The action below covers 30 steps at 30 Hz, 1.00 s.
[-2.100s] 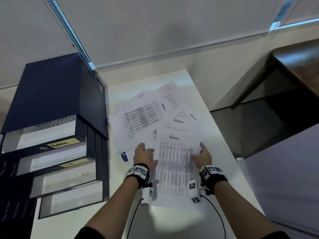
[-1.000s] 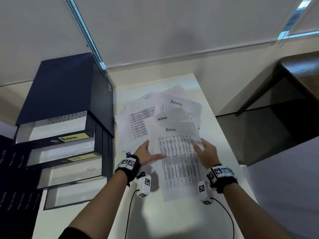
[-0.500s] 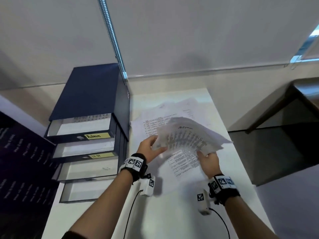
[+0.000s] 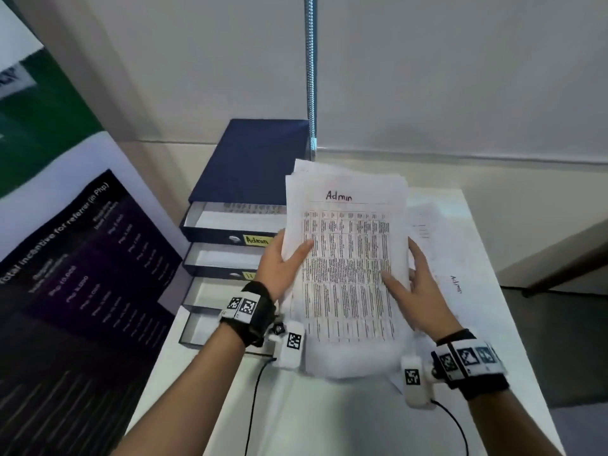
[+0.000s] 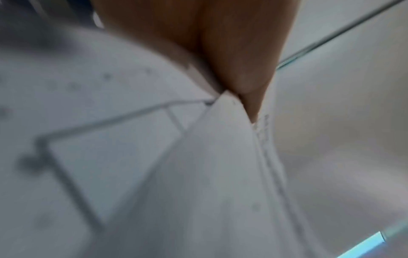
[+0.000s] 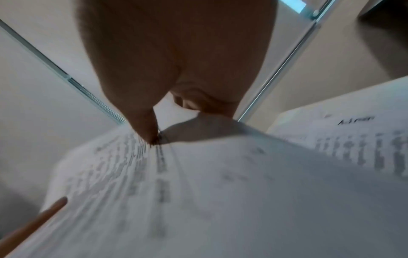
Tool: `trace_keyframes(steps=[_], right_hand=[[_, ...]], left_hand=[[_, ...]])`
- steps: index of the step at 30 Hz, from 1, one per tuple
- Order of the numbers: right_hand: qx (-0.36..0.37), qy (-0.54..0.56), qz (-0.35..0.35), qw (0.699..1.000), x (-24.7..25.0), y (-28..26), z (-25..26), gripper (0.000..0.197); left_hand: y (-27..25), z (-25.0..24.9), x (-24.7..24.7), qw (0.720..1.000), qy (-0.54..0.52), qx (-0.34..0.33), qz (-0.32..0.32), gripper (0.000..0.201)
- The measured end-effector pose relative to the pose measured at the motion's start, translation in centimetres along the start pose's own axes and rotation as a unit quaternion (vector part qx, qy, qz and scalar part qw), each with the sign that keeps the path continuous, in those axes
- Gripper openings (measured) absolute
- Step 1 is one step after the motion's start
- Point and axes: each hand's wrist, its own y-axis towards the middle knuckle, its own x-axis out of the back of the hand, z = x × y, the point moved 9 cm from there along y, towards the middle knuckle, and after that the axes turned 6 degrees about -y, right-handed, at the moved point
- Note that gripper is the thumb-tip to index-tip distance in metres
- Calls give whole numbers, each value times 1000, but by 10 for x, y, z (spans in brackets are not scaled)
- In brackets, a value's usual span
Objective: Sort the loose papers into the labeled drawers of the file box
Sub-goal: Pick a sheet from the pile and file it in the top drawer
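Note:
A stack of printed sheets headed "Admin" (image 4: 345, 258) stands on its lower edge on the white table (image 4: 329, 416). My left hand (image 4: 283, 261) grips its left edge, thumb on the front. My right hand (image 4: 414, 284) grips the right edge, thumb across the print. The wrist views show the stack of sheets (image 5: 198, 174) (image 6: 198, 192) close up and blurred. The dark blue file box (image 4: 253, 159) stands left of the stack with several drawers pulled out; the top drawer (image 4: 230, 225) bears a yellow "Admin" label (image 4: 258, 240).
More loose papers (image 4: 450, 258), one marked "Admin", lie flat on the table behind and right of the stack. A dark printed banner (image 4: 75, 274) leans at the left. A blind chain (image 4: 310, 70) hangs above the box. The table's right edge drops to the floor.
Both hands gathered the Admin sheets off the table, lifted them and stood them upright as one squared stack. The view swung left toward the file box.

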Motion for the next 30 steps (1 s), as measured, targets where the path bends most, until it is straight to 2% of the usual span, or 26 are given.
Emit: trace_keyframes(steps=[2,5,7,9,10,13,14,17,19,21,23,26,28,30], right_hand=[[14,27,46,998,-31,-1,20,80],[48,-11,94,994,-72,1,51,59],[50,-6,100,994,-95,6,65,44],[16,44,86,995,-113,11,76,39],[-13,73,80,994,-123,13,80,38],[-124,186,116,968,-157,17,81,35],[-154,217,133,955,-168,16,81,34],[-202,265,161,929,-192,14,88,34],[-213,287,148,922,-204,17,96,35],[-221,307,131,916,-212,21,105,35],[-227,319,125,911,-218,24,114,32],[-231,342,170,895,-227,17,136,29],[-229,335,211,889,-228,9,146,30],[-232,336,225,885,-225,6,150,29]], left_hand=[[0,-1,37,999,-18,-2,-30,42],[-6,2,92,996,15,24,-83,48],[-13,12,119,994,8,72,-80,74],[-24,18,140,994,13,96,-50,100],[-29,19,148,995,11,98,-27,101],[-49,14,158,992,-26,107,61,69],[-55,10,164,991,-38,108,70,60],[-63,-5,197,992,-70,105,10,45],[-66,-12,216,989,-86,116,-17,54],[-70,-19,223,988,-92,126,-15,63],[-74,-31,222,990,-85,116,4,49],[-80,-50,213,989,-104,95,53,35],[-80,-59,216,985,-137,80,74,39],[-74,-62,228,981,-169,78,57,51]])
